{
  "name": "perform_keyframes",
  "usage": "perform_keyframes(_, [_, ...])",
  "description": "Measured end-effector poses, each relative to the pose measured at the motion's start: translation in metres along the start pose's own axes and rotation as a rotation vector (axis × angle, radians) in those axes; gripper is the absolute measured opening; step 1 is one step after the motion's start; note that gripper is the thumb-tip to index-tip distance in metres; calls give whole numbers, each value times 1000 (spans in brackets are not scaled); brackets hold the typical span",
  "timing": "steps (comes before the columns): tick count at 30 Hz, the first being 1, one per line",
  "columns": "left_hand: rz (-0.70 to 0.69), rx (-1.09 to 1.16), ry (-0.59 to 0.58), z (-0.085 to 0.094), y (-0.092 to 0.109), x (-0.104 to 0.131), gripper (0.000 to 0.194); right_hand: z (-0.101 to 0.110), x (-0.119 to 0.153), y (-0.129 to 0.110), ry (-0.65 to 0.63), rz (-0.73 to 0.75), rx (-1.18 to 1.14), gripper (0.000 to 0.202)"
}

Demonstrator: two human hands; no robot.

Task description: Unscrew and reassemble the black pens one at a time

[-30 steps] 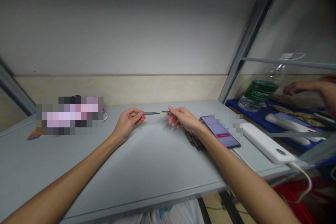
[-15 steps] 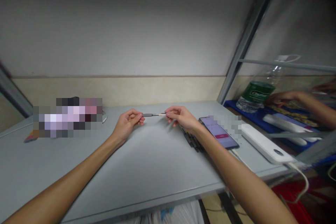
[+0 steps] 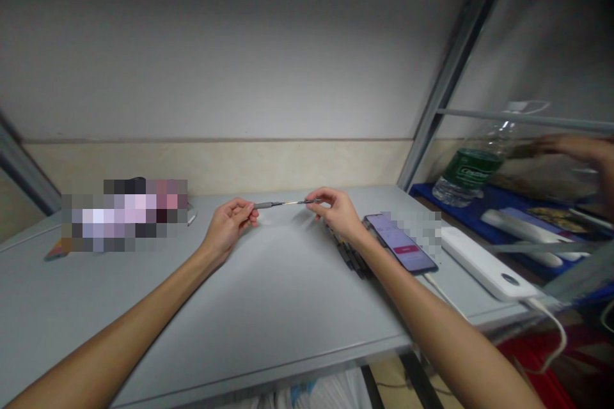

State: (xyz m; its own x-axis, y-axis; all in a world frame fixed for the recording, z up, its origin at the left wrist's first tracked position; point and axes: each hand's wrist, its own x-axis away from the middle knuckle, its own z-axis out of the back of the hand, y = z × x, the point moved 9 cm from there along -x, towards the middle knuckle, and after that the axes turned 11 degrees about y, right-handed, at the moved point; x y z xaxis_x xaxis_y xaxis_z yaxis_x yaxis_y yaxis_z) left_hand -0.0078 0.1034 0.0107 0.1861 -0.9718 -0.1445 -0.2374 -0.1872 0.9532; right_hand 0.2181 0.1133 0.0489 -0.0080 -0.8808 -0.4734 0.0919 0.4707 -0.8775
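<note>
Above the middle of the desk, my left hand [image 3: 231, 227] pinches the end of a slim grey pen barrel [image 3: 262, 206]. A thin, pale yellowish pen refill [image 3: 290, 203] lines up with the barrel and spans the space between my hands. At its other end, the fingertips of my right hand [image 3: 333, 209] are closed on a small dark pen part; my fingers partly cover it, and its exact shape is unclear. Several black pens [image 3: 352, 259] lie on the desk, partly behind my right wrist and forearm.
Right of my forearm lie a phone [image 3: 400, 243] and a white power bank [image 3: 487, 262] with a cable. Blurred-out items [image 3: 125, 211] sit at the left. Beyond the metal frame [image 3: 434, 102] are a water bottle [image 3: 472, 169] and another person's hand [image 3: 570, 146].
My hands are slightly farther apart, with more of the grey barrel and the dark part showing. The other person's hand has moved up and right.
</note>
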Motion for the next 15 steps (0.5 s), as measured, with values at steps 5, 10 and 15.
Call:
perform_keyframes(5, [13,39,47,4,1,-1,27,8,-3,1,61,-13,-48,20])
perform_keyframes(10, [4,59,91,12,3,-4,26,16,-5,6,142,-114,-131,23])
perform_keyframes(15, [-15,68,106,15,5,-6,25,25,-5,8,225,-189,-222,25])
